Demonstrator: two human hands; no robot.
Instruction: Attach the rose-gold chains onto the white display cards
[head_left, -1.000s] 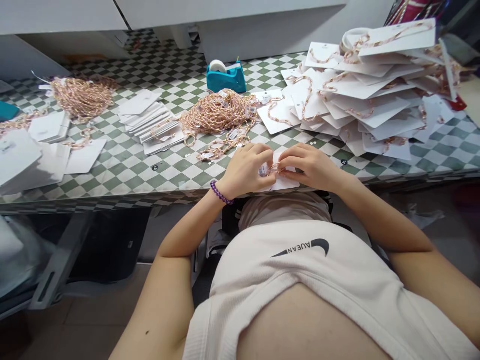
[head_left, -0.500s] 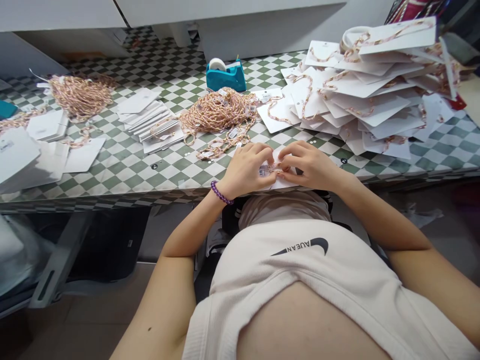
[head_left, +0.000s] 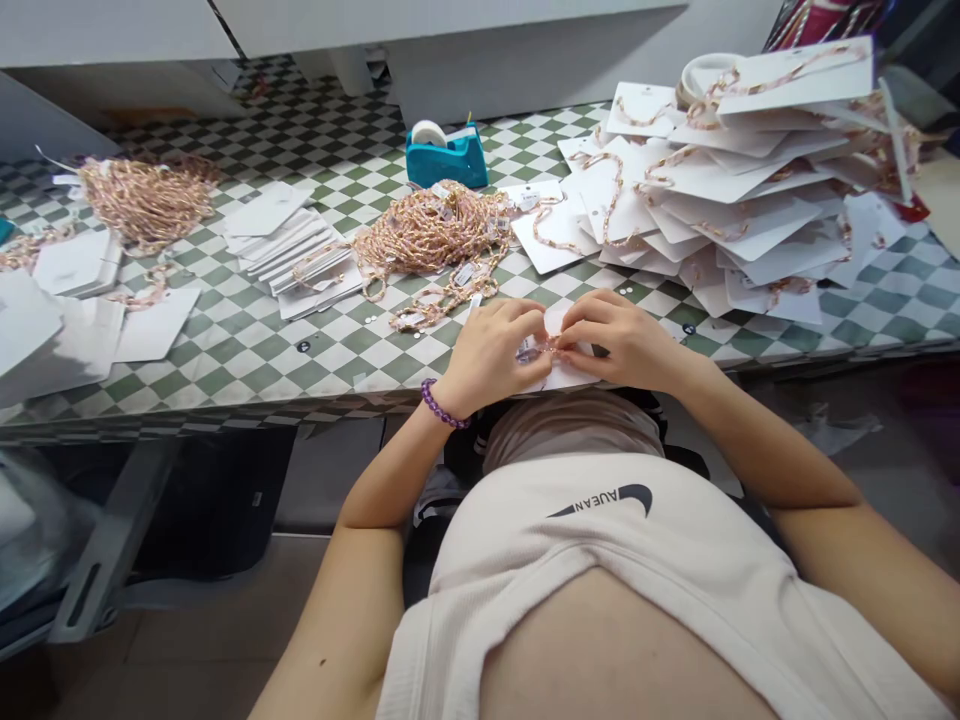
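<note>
At the table's front edge my left hand (head_left: 499,345) and my right hand (head_left: 622,340) meet fingertip to fingertip. Between them is a pink and gold beaded bracelet (head_left: 551,345), pinched by both hands and mostly hidden by the fingers. A small clear label or tag shows beside it under my left fingers. Beneath the hands lies a white card (head_left: 564,375), partly covered. Just beyond my left hand, loose beaded strands (head_left: 439,305) lie in front of a large heap of the same strands (head_left: 435,228).
A teal tape dispenser (head_left: 448,158) stands behind the heap. White cards with beaded strands (head_left: 742,180) are piled high at the right. Blank cards (head_left: 289,245) lie fanned left of the heap. Another strand bundle (head_left: 150,200) and more cards (head_left: 157,325) are at far left.
My fingertips have drawn slightly closer together around the bracelet. The view has shifted a little; the things on the table stay where they were.
</note>
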